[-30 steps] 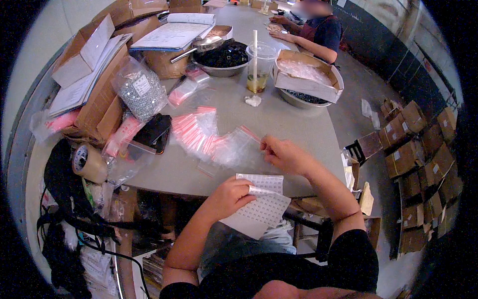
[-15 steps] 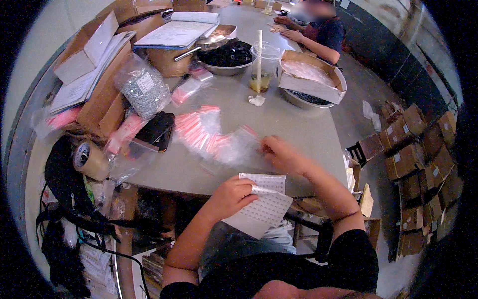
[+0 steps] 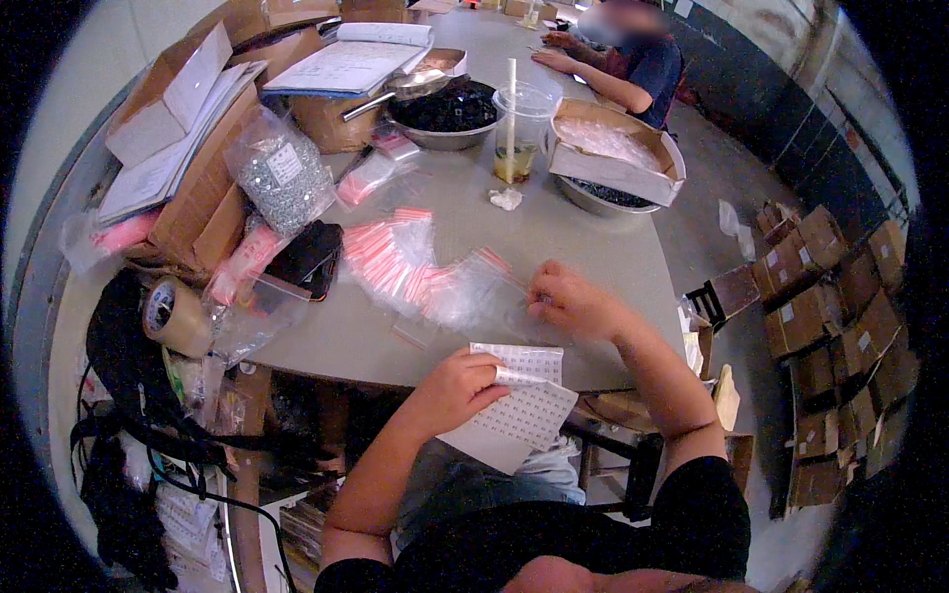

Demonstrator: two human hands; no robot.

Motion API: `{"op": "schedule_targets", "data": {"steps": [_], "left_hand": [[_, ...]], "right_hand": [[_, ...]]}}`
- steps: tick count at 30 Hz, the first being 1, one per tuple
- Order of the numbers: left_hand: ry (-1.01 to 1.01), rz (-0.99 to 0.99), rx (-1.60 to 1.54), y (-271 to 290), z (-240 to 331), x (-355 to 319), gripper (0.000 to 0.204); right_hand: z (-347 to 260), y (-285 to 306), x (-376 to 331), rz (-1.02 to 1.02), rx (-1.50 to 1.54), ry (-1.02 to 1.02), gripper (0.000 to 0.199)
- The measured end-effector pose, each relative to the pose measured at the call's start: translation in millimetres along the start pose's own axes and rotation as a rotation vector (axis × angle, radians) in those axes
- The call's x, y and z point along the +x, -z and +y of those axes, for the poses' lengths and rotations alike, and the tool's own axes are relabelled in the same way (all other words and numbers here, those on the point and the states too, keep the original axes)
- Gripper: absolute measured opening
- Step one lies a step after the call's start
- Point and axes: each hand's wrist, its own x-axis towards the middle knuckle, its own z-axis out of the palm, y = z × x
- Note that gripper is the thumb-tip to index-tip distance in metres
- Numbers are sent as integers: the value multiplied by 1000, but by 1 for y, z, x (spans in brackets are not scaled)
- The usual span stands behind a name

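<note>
My left hand (image 3: 457, 390) grips a folded sheet of small printed stickers (image 3: 522, 415) between thumb and fingers, over the table's near edge. Fanned out on the table lie overlapping clear zip bags (image 3: 390, 259) with red-striped tops. At the right end of this fan is my right hand (image 3: 573, 301), its fingers curled and pressed together over the last bag. Whatever sits between those fingertips is too small to make out. More zip bags (image 3: 368, 180) lie in a pile farther back.
Behind the bags stand a plastic cup with a straw (image 3: 512, 148), a bowl of black parts (image 3: 450, 114) and a white box (image 3: 613, 148) on another bowl. Leftward are a bag of metal parts (image 3: 282, 173), a tape roll (image 3: 178, 316) and cartons. A co-worker (image 3: 633, 74) sits at the far side.
My right hand has shifted slightly right, and its fingers are curled in tighter. The left hand and sticker sheet stay nearly where they were. The co-worker's hands have moved a little.
</note>
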Motion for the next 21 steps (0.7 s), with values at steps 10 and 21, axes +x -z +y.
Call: {"op": "schedule_targets", "data": {"steps": [10, 21], "left_hand": [[31, -18, 7, 2, 3, 0, 20], [39, -25, 0, 1, 2, 1, 19]], "right_hand": [[-7, -5, 9, 133, -136, -151, 12], [18, 15, -12, 34, 10, -48, 18]]}}
